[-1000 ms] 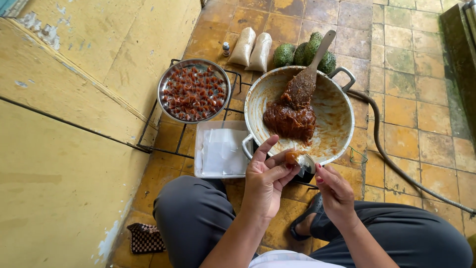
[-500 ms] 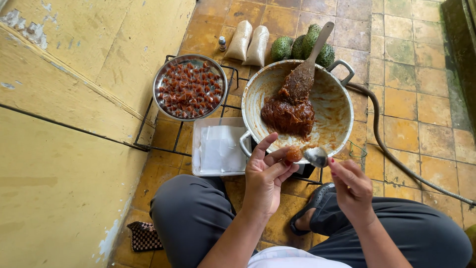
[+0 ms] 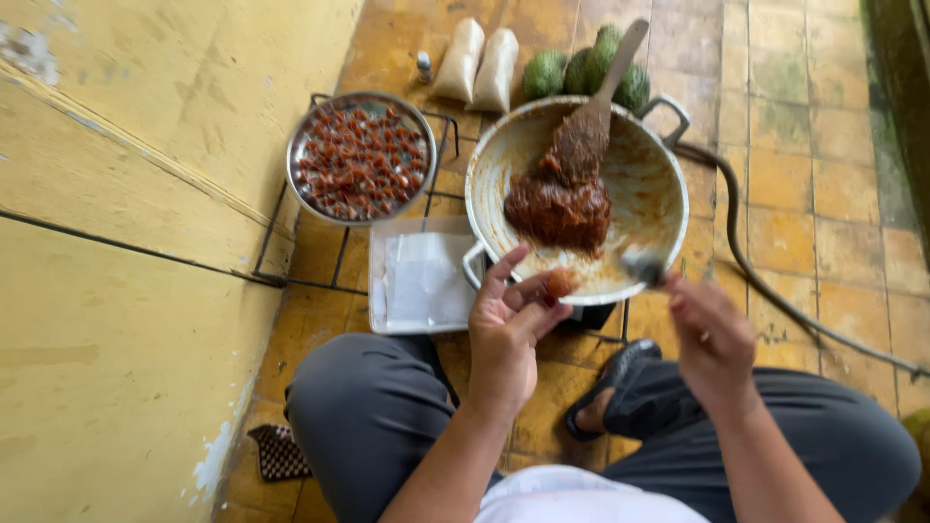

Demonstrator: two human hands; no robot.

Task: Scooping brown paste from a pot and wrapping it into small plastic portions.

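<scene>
While left hand (image 3: 509,324) half-curls around a brown paste lump (image 3: 560,282), right hand (image 3: 712,334) pinches a spoon (image 3: 641,264) (blurred), over pan (image 3: 494,208).

A: What surfaces frame the scene?

B: A yellow-painted wall (image 3: 145,194) fills the left side, its paint chipped near the base and crossed by a dark diagonal seam. The floor (image 3: 823,174) is square ochre tile, worn and stained, with darker grout lines.

A: And the lighting?

B: Soft, even daylight, with no hard shadows. A dark hose (image 3: 765,281) curves across the tiles at right.
</scene>
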